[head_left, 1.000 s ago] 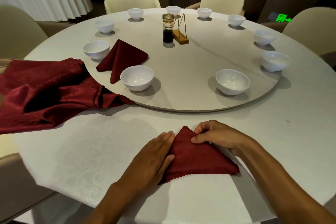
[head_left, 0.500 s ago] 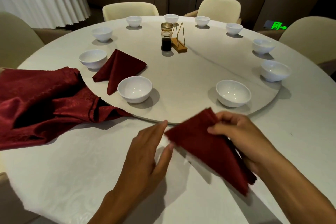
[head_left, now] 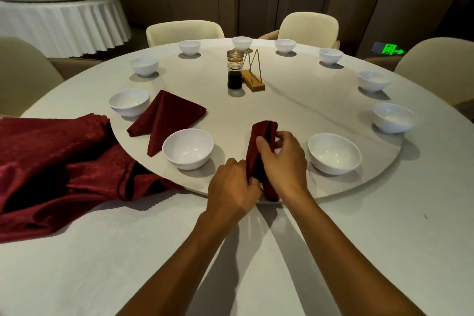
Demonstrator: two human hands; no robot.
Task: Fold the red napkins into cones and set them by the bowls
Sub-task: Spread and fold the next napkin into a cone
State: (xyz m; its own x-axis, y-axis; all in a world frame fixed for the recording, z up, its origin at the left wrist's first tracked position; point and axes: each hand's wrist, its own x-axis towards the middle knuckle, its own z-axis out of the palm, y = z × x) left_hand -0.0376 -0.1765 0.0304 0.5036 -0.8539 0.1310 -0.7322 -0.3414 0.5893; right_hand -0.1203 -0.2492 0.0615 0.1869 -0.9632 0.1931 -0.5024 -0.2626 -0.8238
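I hold a folded red napkin (head_left: 262, 140) over the near edge of the round turntable (head_left: 282, 115), between two white bowls: one to the left (head_left: 188, 148) and one to the right (head_left: 334, 153). My left hand (head_left: 232, 187) grips its lower end. My right hand (head_left: 280, 159) pinches its upper part, thumb on the near side. The napkin stands narrow and tall, its tip pointing away from me. Another folded red napkin (head_left: 166, 117) lies on the turntable between the left bowl and a bowl further left (head_left: 129, 102).
A pile of unfolded red napkins (head_left: 51, 161) lies on the white tablecloth at left. Several more white bowls ring the turntable. A dark sauce jar (head_left: 234, 69) and a wooden stand (head_left: 254, 77) sit at its centre. Cream chairs surround the table.
The napkin went from flat on the tablecloth, pressed by both hands, to lifted and carried forward onto the turntable's edge between the two bowls. It is now gathered narrower, with both hands gripping it.
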